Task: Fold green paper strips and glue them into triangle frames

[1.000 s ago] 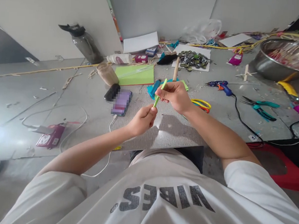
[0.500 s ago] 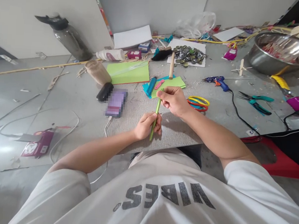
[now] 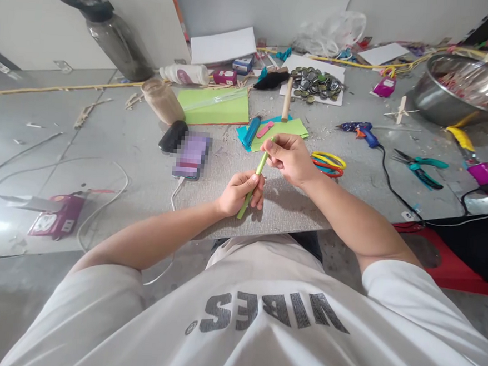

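A thin light-green strip [image 3: 262, 163], perhaps rolled or folded paper, slants between my two hands above the table's front edge. My left hand [image 3: 240, 195] is closed around its lower part, thumb on top, and the lower end sticks out below. Near the upper end, my right hand [image 3: 287, 157] pinches the strip between thumb and fingers. Just beyond my right hand lie green paper [image 3: 295, 129], a blue cutter [image 3: 252, 131] and a small pink piece [image 3: 265, 130]. Yellow, red and blue rings [image 3: 331, 165] lie right of my right hand.
A phone [image 3: 192, 156] with a cable and a black case [image 3: 173, 137] lie left. Farther back are a brown jar [image 3: 162, 102], a dark bottle [image 3: 122, 43] and bottle caps [image 3: 318, 83]. At right: glue gun [image 3: 362, 131], pliers [image 3: 420, 166], steel bowl [image 3: 458, 106].
The green strip now leans more to the right, its lower end shifted left. Both hands keep hold of it. The whole view has shifted slightly.
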{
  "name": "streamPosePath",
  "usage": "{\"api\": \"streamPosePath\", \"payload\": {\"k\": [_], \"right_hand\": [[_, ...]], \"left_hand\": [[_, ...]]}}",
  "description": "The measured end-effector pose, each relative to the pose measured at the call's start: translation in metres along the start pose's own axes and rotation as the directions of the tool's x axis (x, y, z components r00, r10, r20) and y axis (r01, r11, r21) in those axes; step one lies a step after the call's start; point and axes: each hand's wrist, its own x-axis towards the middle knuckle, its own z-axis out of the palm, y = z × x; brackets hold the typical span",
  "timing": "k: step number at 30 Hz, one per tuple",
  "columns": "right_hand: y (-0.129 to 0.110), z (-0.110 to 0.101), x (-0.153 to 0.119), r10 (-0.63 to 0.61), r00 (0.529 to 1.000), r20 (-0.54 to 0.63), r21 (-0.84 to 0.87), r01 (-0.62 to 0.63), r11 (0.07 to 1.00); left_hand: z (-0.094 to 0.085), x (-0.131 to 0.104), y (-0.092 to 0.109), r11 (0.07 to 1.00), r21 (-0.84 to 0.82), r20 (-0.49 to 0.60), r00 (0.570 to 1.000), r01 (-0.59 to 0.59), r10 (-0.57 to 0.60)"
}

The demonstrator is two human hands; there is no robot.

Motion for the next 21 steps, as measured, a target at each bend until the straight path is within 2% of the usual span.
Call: {"api": "streamPosePath", "payload": {"k": [5,12,18,21], "right_hand": [[0.0030,-0.0019,0.0006,0.022,1.000,-0.005,-0.028,-0.022,0.999],[0.0010,-0.0038,-0.0010,-0.040,0.996,-0.078,-0.195,0.024,0.981],[0.0013,-0.0066,-0.0010,-0.009,0.997,-0.081,-0.239,-0.011,0.971],[0.0022,-0.0067,-0.0015,0.066,0.997,-0.046,-0.243,-0.075,0.967]], "left_hand": [[-0.0021,0.0007,-0.0017,0.999,-0.025,0.004,0.999,0.041,-0.041],[-0.0063,-0.0007,-0.0033,0.989,0.129,-0.128,0.991,0.066,-0.050],[-0.0050,-0.0009,-0.0029,0.981,0.168,-0.171,0.983,0.098,-0.069],[-0.0034,-0.0007,-0.0004,0.981,0.178,-0.167,0.985,0.081,-0.051]]}}
